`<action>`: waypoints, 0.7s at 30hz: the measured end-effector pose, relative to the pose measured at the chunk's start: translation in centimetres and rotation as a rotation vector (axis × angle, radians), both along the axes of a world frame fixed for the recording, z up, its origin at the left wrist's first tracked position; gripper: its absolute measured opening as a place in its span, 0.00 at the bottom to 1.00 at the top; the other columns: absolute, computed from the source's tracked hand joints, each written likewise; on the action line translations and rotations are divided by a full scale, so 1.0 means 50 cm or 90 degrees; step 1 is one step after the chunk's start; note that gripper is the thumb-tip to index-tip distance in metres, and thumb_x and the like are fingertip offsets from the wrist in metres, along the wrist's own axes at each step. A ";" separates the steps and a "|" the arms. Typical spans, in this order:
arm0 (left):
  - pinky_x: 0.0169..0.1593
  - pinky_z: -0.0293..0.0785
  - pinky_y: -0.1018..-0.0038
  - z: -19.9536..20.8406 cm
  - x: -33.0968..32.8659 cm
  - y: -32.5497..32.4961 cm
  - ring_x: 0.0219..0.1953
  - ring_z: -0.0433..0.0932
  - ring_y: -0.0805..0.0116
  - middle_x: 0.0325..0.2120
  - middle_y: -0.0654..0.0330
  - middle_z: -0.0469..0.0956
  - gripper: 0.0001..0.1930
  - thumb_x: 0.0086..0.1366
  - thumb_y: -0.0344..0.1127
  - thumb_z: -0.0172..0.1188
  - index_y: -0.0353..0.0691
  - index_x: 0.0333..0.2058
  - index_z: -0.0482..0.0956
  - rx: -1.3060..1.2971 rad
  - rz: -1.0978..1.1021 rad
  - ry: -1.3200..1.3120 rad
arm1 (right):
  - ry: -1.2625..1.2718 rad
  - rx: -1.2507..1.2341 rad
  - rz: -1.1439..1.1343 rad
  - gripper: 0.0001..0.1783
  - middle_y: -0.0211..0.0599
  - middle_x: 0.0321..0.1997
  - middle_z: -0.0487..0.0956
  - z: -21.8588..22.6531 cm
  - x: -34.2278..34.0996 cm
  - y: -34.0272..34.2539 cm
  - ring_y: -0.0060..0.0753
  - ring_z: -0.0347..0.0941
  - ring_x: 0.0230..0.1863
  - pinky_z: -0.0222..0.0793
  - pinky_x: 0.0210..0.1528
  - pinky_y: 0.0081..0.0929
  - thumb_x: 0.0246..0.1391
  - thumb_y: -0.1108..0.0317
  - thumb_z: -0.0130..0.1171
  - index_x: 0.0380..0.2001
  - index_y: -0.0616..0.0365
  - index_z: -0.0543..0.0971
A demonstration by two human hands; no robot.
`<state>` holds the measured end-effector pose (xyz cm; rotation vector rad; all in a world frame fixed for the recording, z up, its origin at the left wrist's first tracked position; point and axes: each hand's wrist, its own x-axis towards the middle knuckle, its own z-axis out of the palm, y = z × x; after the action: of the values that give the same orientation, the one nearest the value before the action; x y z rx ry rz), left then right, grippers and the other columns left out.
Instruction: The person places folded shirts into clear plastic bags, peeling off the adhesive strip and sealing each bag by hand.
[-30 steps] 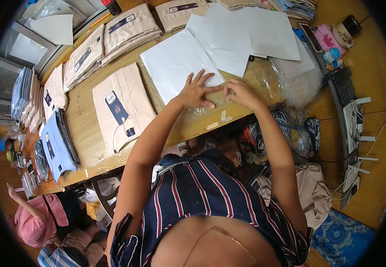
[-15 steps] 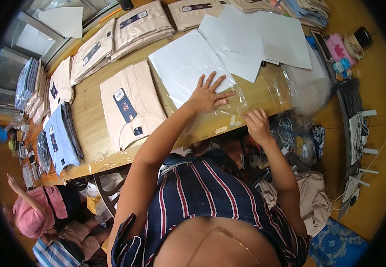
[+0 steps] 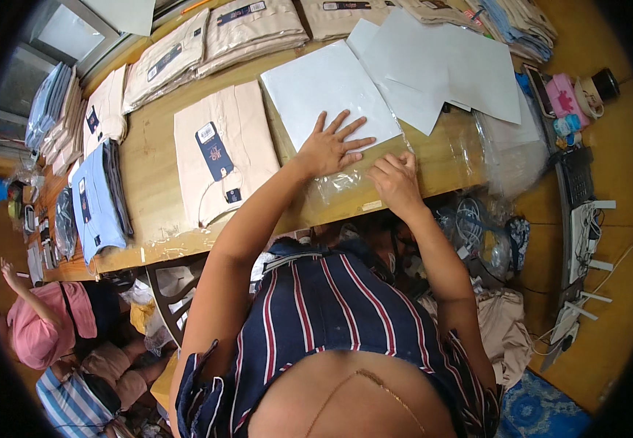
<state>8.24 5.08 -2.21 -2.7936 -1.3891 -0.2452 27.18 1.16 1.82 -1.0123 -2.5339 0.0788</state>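
Observation:
My left hand (image 3: pixel 333 146) lies flat with its fingers spread on a white sheet (image 3: pixel 324 87) inside a clear plastic bag (image 3: pixel 337 188). Close by on the right, my right hand (image 3: pixel 398 182) has its fingers curled in a pinch at the bag's right edge, near its lower corner. How much plastic is between those fingertips is too fine to see. To the left of both hands, a folded beige garment (image 3: pixel 251 139) with a dark blue hang tag (image 3: pixel 215 153) rests on the wooden table (image 3: pixel 148 153).
Loose white sheets (image 3: pixel 477 69) overlap at the upper right, beside more clear plastic bags (image 3: pixel 510 157). Bagged beige garments (image 3: pixel 254 33) line the far side. A folded blue garment (image 3: pixel 97 197) lies at the left end. A person in pink (image 3: pixel 50 321) is at lower left.
My right hand has moved up and left from beyond the table's front edge onto the bag's edge. My left hand stays flat on the bagged sheet. The whole view has shifted slightly.

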 end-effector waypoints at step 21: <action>0.53 0.38 0.43 -0.018 0.020 -0.002 0.59 0.43 0.53 0.57 0.63 0.48 0.21 0.60 0.53 0.34 0.67 0.52 0.57 0.012 0.068 -0.038 | 0.139 -0.082 0.000 0.02 0.31 0.25 0.71 -0.009 -0.014 -0.094 0.30 0.67 0.33 0.56 0.41 0.31 0.36 0.70 0.56 0.18 0.56 0.74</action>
<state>9.21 4.97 -3.13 -2.7074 -1.5341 -0.3417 26.50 -3.56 1.39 -0.9926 -2.3549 0.3372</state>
